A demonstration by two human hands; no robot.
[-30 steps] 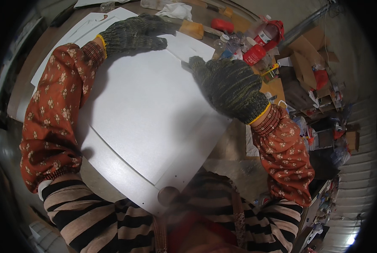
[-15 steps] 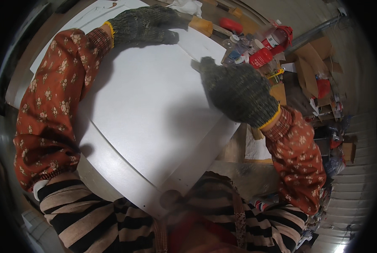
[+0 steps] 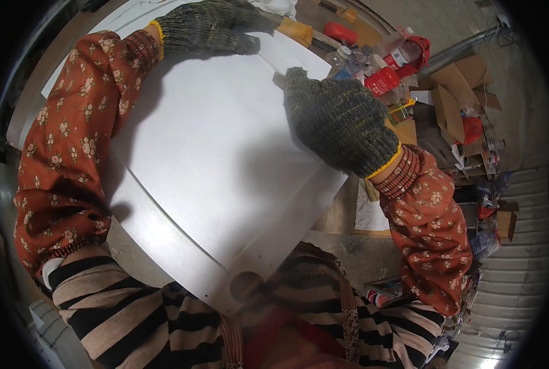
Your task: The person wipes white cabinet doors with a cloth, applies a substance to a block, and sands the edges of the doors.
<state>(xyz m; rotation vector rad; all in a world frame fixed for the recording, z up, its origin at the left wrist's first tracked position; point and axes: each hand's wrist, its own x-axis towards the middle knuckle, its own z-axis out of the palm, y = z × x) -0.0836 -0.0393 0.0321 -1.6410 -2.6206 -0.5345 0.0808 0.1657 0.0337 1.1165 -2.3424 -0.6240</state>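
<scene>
A large white panel (image 3: 201, 147) with a raised rim strip and a round hole near its closest corner lies in front of me, that corner close to my body. My left hand (image 3: 210, 29), in a dark green knitted glove, rests on the panel's far left part, fingers stretched out. At the right edge, my right hand (image 3: 339, 120), in a matching glove, is closed around a small flat grey piece (image 3: 279, 80). Only the tip of this piece sticks out beside the thumb; its kind is hidden. Shadows of my arms fall across the panel.
Clear plastic bottles (image 3: 343, 60) and a red bottle (image 3: 382, 81) stand just past my right hand. Open cardboard boxes (image 3: 450, 101) are farther right. A yellowish block (image 3: 295, 31) sits beyond the panel. White paper (image 3: 370, 212) lies right of the panel.
My right hand has moved slightly away from me and to the left, still holding the grey piece. My left hand stays on the panel, fingers still stretched out.
</scene>
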